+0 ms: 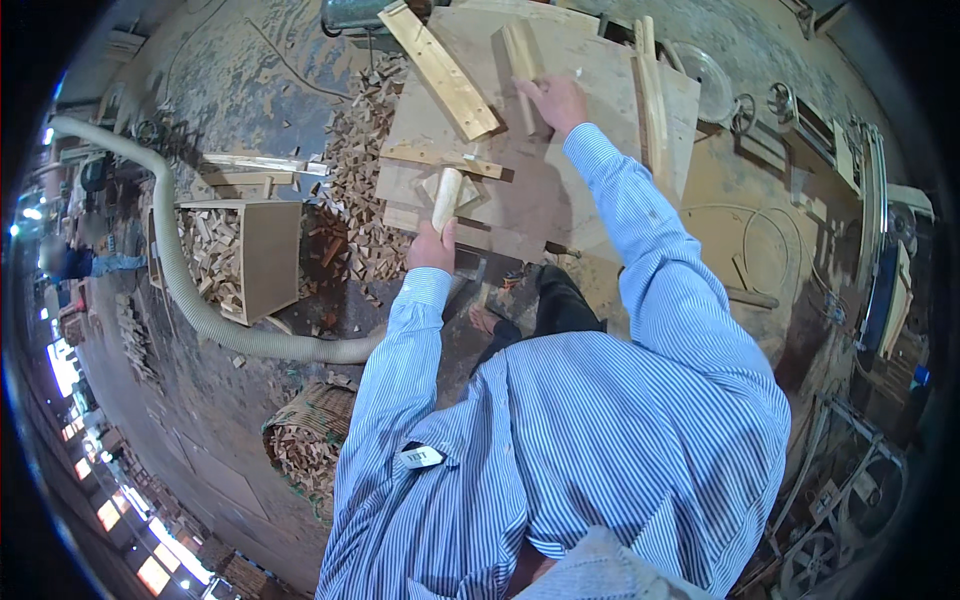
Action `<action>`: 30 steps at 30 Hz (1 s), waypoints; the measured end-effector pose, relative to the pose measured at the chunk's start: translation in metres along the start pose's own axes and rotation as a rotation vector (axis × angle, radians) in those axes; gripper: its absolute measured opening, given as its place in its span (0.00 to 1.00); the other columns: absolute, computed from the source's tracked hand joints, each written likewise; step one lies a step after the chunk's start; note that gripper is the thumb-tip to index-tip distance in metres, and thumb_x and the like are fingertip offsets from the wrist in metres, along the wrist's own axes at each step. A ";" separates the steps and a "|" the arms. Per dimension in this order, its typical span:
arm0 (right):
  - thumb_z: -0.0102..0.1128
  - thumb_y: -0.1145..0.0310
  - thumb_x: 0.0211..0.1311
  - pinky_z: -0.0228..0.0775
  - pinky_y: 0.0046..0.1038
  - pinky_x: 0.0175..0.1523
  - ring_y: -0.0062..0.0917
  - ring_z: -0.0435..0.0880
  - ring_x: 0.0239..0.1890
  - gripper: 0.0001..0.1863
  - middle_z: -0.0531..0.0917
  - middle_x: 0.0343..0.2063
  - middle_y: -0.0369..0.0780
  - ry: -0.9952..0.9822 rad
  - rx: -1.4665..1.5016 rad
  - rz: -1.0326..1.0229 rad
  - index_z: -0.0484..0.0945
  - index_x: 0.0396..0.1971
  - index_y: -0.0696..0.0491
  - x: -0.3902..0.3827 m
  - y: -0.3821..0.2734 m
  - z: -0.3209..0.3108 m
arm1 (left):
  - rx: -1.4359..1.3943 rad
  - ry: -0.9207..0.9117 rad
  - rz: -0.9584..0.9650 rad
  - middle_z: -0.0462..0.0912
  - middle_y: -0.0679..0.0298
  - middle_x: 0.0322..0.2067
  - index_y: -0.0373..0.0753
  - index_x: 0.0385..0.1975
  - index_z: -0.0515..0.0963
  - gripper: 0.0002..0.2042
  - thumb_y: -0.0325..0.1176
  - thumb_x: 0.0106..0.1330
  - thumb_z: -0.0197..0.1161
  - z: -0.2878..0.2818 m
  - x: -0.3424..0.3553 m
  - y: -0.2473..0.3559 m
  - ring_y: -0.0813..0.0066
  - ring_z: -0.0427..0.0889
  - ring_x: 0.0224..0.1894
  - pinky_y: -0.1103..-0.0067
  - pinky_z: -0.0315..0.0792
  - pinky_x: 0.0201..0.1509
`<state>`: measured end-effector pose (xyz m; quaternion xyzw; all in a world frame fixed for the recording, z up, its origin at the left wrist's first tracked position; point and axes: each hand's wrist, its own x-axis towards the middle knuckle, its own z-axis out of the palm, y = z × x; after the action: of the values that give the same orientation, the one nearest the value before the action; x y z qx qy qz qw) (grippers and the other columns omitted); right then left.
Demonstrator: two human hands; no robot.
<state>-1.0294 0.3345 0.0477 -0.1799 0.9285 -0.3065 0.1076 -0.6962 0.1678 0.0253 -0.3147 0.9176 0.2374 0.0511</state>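
Note:
My left hand (pixel 431 248) is closed around the near end of a pale, rounded wooden piece (pixel 447 196) at the table's near left. Beneath that piece lies a small flat wooden square (pixel 475 193), next to a wooden strip (pixel 420 155). Farther off to the right, my right hand (pixel 562 102) reaches over the table with its fingers on the near end of a short wooden block (pixel 522 52). Its fingertips are partly hidden against the wood. Between the hands and to the far left, a long light plank (pixel 440 72) rests at a slant on the tabletop (pixel 590 195).
Long wooden strips (pixel 652 105) lie along the table's right side. Offcuts (pixel 365 190) are heaped at its left. Beyond them stand a wooden box (pixel 270 260) of scraps and a ribbed hose (pixel 190 290). A woven basket (pixel 310 410) of offcuts sits near my left arm.

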 end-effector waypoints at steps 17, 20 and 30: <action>0.58 0.65 0.65 0.68 0.40 0.62 0.34 0.76 0.60 0.19 0.78 0.57 0.34 -0.257 -0.870 -1.157 0.74 0.56 0.40 0.074 -0.014 -0.025 | 0.011 -0.019 -0.072 0.83 0.40 0.27 0.35 0.39 0.70 0.25 0.57 0.72 0.54 -0.010 -0.058 -0.035 0.35 0.83 0.33 0.49 0.75 0.38; 0.65 0.56 0.62 0.69 0.39 0.61 0.32 0.79 0.56 0.19 0.80 0.49 0.35 -0.240 -0.863 -1.055 0.76 0.52 0.41 0.073 0.003 -0.066 | 0.015 -0.050 -0.102 0.82 0.39 0.29 0.34 0.39 0.71 0.25 0.56 0.73 0.54 -0.010 -0.063 -0.040 0.35 0.82 0.34 0.49 0.74 0.39; 0.61 0.41 0.63 0.73 0.45 0.58 0.49 0.81 0.50 0.33 0.81 0.49 0.52 -0.097 -0.403 -0.284 0.79 0.49 0.59 0.039 -0.018 -0.010 | -0.010 -0.024 -0.088 0.82 0.40 0.28 0.35 0.37 0.70 0.24 0.56 0.72 0.55 -0.014 -0.068 -0.039 0.35 0.82 0.34 0.50 0.74 0.38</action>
<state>-1.0631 0.3107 0.0626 -0.3408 0.9300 -0.1182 0.0700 -0.6179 0.1722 0.0380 -0.3520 0.9011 0.2432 0.0707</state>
